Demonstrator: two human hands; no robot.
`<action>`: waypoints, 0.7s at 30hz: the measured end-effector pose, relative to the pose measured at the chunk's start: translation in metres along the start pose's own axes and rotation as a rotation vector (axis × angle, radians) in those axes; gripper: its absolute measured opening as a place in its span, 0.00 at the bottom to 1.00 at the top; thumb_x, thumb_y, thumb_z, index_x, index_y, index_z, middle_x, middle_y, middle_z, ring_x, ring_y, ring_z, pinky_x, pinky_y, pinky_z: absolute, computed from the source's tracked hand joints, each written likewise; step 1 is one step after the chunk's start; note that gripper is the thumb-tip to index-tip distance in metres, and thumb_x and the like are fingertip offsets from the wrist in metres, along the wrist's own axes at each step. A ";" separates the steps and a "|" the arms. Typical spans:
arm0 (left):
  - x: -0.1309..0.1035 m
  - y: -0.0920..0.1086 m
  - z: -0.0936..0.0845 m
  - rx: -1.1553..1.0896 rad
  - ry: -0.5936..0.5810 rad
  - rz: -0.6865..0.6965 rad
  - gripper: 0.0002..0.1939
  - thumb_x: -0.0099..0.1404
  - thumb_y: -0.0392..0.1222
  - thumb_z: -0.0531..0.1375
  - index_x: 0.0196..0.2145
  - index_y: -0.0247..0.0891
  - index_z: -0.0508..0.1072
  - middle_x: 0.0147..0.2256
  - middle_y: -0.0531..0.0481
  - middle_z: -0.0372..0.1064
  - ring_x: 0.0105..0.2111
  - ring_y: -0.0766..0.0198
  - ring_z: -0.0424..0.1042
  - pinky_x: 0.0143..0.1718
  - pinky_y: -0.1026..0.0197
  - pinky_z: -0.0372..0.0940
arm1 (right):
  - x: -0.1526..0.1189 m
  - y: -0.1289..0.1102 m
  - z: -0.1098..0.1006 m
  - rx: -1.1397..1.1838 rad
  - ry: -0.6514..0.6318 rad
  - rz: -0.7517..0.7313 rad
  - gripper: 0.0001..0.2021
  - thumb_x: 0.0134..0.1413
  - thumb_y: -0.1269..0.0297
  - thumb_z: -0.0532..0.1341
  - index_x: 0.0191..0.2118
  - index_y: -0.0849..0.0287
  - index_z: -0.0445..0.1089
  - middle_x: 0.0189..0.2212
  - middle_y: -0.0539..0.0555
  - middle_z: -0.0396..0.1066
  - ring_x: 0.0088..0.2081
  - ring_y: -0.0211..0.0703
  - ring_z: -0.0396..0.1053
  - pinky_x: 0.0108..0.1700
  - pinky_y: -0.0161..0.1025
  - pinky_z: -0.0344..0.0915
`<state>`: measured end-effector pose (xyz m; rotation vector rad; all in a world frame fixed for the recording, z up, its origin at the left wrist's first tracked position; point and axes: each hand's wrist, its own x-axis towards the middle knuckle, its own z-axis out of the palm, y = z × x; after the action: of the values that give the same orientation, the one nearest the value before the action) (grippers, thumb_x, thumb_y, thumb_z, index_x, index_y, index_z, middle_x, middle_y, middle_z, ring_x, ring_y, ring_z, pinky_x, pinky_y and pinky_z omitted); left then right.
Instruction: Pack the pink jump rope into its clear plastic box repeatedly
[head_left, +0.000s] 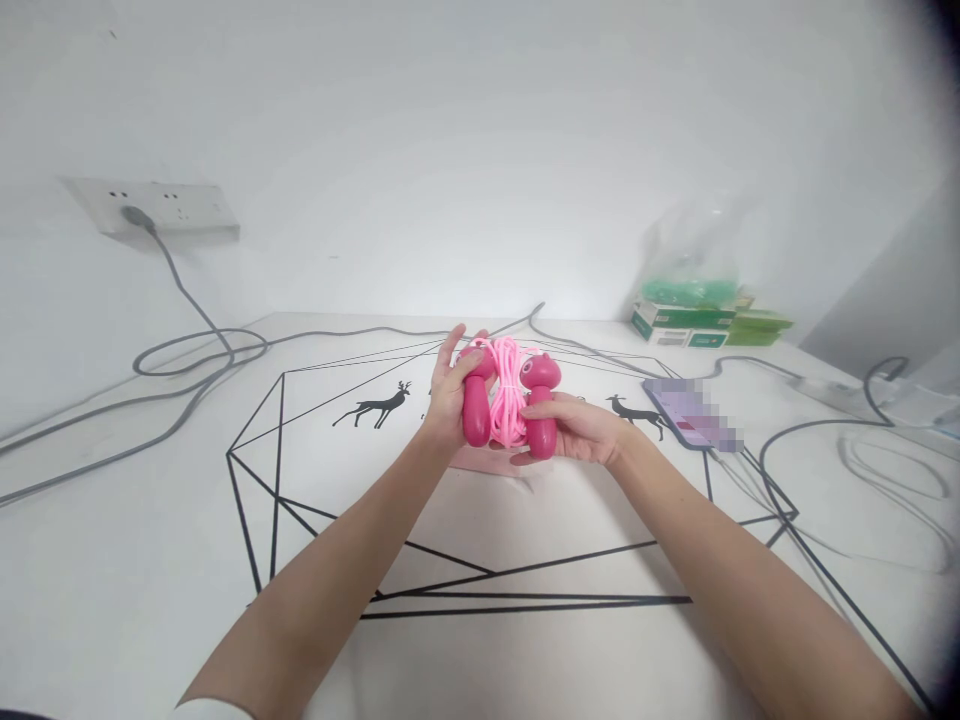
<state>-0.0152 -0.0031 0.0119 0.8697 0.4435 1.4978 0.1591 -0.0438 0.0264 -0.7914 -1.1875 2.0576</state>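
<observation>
A pink skipping rope (508, 392) is held up over the middle of the table, its cord coiled in a bundle between two dark pink handles with rounded animal-like heads. My left hand (448, 392) grips the left handle near its head, thumb across the front and some fingers sticking up behind. Around the right handle, my right hand (581, 428) is closed from the side, thumb over the front and fingers beneath. Both handles hang upright, side by side. Parts of my fingers are hidden behind the rope.
A phone (686, 412) lies right of my hands. Green and white boxes (682, 322) with a plastic bag (694, 265) on top stand by the wall. Grey cables (322, 335) run across the white patterned table (450, 660) from a wall socket (180, 207).
</observation>
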 end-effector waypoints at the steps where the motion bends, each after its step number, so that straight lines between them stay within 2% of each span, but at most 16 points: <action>1: -0.001 0.001 0.000 -0.007 -0.006 -0.005 0.27 0.61 0.38 0.65 0.56 0.51 0.63 0.59 0.50 0.64 0.52 0.57 0.72 0.51 0.53 0.70 | 0.000 0.000 0.000 -0.001 -0.001 0.003 0.18 0.53 0.69 0.67 0.51 0.64 0.71 0.45 0.63 0.77 0.45 0.52 0.76 0.45 0.50 0.76; 8: -0.004 0.003 0.001 -0.090 -0.082 -0.061 0.31 0.63 0.38 0.61 0.61 0.53 0.56 0.60 0.51 0.63 0.56 0.59 0.69 0.58 0.50 0.65 | -0.001 0.001 -0.003 0.004 -0.015 0.001 0.20 0.51 0.70 0.68 0.51 0.64 0.71 0.45 0.62 0.77 0.45 0.53 0.77 0.42 0.52 0.77; 16: -0.003 0.002 0.000 -0.113 -0.090 -0.041 0.33 0.62 0.38 0.60 0.63 0.50 0.55 0.59 0.48 0.65 0.57 0.56 0.68 0.57 0.51 0.66 | -0.003 0.002 -0.010 0.000 -0.051 -0.004 0.18 0.53 0.71 0.66 0.51 0.65 0.71 0.46 0.64 0.76 0.47 0.55 0.76 0.44 0.53 0.76; 21: -0.004 0.002 -0.001 -0.054 -0.074 -0.035 0.29 0.63 0.39 0.60 0.60 0.50 0.59 0.59 0.49 0.64 0.56 0.56 0.69 0.55 0.52 0.67 | -0.002 0.003 -0.008 -0.013 -0.039 0.013 0.18 0.53 0.70 0.67 0.50 0.66 0.72 0.45 0.64 0.77 0.45 0.54 0.76 0.43 0.51 0.77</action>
<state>-0.0173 -0.0066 0.0121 0.8679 0.3608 1.4340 0.1661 -0.0419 0.0208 -0.7710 -1.2211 2.0867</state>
